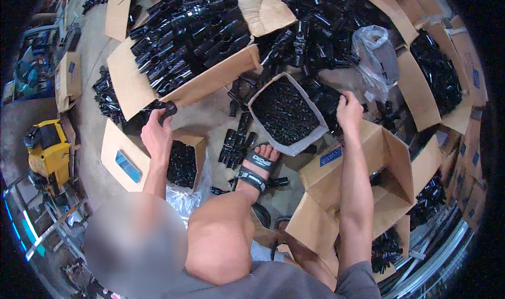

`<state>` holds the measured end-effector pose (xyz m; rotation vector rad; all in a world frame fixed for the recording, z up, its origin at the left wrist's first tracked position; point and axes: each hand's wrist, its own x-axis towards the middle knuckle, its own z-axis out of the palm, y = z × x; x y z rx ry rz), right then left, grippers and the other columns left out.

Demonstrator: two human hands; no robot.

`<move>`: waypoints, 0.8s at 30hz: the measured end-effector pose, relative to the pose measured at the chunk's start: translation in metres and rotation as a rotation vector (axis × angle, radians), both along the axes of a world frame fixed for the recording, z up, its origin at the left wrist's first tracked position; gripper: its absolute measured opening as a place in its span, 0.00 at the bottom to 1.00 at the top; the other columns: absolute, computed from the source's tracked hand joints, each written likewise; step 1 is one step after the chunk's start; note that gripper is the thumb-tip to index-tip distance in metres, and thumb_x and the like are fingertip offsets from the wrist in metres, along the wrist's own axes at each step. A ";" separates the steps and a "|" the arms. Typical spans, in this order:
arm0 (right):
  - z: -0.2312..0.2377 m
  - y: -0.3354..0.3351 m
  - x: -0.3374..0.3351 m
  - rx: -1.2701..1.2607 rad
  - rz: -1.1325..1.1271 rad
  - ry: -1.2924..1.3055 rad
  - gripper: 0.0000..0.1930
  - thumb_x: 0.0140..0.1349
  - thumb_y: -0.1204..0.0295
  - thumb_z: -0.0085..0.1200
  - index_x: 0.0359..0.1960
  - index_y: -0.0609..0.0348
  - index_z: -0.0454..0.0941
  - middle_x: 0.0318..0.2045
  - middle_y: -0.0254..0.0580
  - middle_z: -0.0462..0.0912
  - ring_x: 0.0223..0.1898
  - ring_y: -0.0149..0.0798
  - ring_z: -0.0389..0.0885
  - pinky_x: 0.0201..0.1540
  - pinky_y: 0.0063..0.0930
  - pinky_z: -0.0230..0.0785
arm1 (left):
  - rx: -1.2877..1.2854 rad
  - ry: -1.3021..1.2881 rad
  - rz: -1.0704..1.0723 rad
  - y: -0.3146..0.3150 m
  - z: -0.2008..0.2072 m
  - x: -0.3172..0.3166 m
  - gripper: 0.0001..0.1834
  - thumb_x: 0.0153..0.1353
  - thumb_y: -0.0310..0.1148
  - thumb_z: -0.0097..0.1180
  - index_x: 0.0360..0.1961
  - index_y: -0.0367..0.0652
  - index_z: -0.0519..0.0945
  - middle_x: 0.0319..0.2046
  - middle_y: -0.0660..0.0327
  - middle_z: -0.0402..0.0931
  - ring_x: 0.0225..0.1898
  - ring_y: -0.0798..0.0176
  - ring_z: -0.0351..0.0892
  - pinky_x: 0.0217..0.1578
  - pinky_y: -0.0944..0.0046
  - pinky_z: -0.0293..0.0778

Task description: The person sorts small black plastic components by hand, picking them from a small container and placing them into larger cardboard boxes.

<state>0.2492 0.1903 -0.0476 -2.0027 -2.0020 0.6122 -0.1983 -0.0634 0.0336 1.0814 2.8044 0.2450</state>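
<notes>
Head view: left hand [157, 133] pinching a short black part [169, 108] near the closest corner of a large open carton [213, 76], right hand [350, 112] curled, can't tell if holding anything, right of a box [305, 143] of small black pieces [284, 109].

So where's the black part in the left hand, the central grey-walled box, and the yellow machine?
Black part [170, 108]: head view, exposed end.
Grey-walled box [303, 143]: head view, near wall.
Yellow machine [59, 163]: head view, yellow body.
</notes>
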 end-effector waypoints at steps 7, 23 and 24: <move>0.009 0.003 -0.005 -0.009 0.026 -0.096 0.13 0.63 0.66 0.60 0.46 0.59 0.84 0.42 0.56 0.88 0.47 0.61 0.85 0.52 0.49 0.76 | 0.131 0.098 -0.159 -0.008 -0.004 0.025 0.16 0.60 0.35 0.68 0.50 0.48 0.85 0.46 0.55 0.87 0.48 0.50 0.86 0.49 0.53 0.78; 0.071 -0.040 0.013 0.378 -0.133 0.138 0.06 0.69 0.75 0.56 0.44 0.62 0.82 0.39 0.48 0.87 0.38 0.48 0.86 0.46 0.38 0.77 | 0.360 -0.906 -0.578 0.090 0.022 0.174 0.17 0.59 0.30 0.69 0.50 0.42 0.86 0.46 0.55 0.87 0.49 0.57 0.87 0.51 0.59 0.79; 0.076 -0.044 0.013 0.378 -0.129 0.141 0.06 0.69 0.75 0.56 0.44 0.62 0.82 0.39 0.48 0.87 0.38 0.48 0.86 0.46 0.38 0.77 | 0.366 -1.026 -0.552 0.093 0.024 0.181 0.17 0.60 0.31 0.69 0.51 0.41 0.85 0.47 0.54 0.87 0.50 0.58 0.87 0.53 0.59 0.79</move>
